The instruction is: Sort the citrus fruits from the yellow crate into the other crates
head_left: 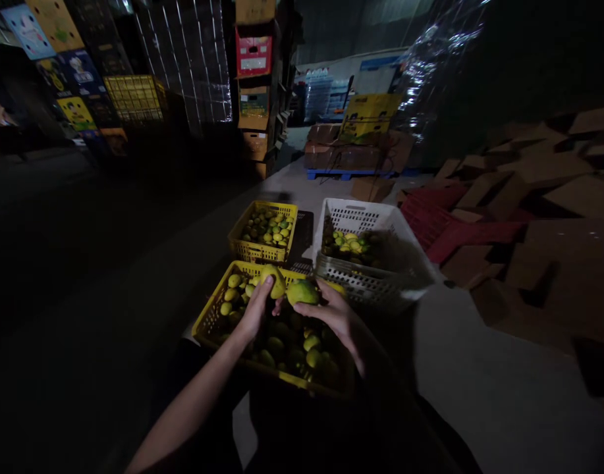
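Dim warehouse, bare concrete floor (479,382). The left hand (255,313) is wrapped around a yellow-green fruit (273,280), and the right hand (338,316) grips a greener fruit (302,292), both above the far edge of the near yellow crate (207,322). Beyond it on the floor sit another yellow crate (258,250) and a white crate (365,220), both holding fruit. Flattened cardboard (543,197) is piled along the right, with stacked boxes (253,99) at the back.

A dim fruit warehouse or packing shed. Stacked cartons (253,79) and crates line the back, flattened cardboard (543,197) is heaped on the concrete floor, and plastic baskets (262,250) hold green-yellow fruit.
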`<state>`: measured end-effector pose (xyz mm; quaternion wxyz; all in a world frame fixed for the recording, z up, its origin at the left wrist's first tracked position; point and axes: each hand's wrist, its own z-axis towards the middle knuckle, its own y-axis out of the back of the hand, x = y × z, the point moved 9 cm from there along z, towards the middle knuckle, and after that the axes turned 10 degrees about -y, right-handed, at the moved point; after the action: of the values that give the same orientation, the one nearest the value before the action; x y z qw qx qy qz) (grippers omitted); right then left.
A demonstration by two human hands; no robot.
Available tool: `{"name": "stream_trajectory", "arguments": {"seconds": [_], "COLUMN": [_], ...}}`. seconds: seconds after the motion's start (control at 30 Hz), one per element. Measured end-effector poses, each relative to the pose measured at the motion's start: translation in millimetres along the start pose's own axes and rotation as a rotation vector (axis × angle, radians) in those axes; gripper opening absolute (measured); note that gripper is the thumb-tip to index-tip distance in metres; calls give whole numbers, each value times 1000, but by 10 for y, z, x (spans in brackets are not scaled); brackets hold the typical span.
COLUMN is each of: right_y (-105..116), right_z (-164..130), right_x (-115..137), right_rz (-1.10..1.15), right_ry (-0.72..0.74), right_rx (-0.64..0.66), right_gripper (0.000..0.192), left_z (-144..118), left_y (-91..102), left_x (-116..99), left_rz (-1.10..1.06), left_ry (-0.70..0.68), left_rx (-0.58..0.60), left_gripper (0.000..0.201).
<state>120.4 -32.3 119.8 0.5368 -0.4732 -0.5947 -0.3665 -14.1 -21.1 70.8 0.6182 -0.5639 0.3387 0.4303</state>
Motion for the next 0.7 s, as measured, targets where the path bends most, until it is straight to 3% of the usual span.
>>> {"name": "stream_trajectory", "arguments": {"seconds": [0.1,0.23,0.37,0.5,0.7], "right_y": [181,286,229,275,289], "right_z": [121,116,18,13,24], "right_x": [-24,73,184,156,172], "right_rz": [-41,-145,-254,-268,-254], "right_ry": [48,224,391,397,431], "right_rx": [-115,-244,-310,-394,-411], "right_gripper": [55,60,52,54,56], "left_z": [25,38,38,26,50], "left_y": [103,100,64,6,22], "left_x": [-272,-556,-573,-554,-548], "left_rz": [62,148,190,215,174], "left_ry": [-149,-306,-339,-367,-338], "left_rx": [-103,-101,-71,-36,-86], "left_gripper": [36,52,57,57,58]}}
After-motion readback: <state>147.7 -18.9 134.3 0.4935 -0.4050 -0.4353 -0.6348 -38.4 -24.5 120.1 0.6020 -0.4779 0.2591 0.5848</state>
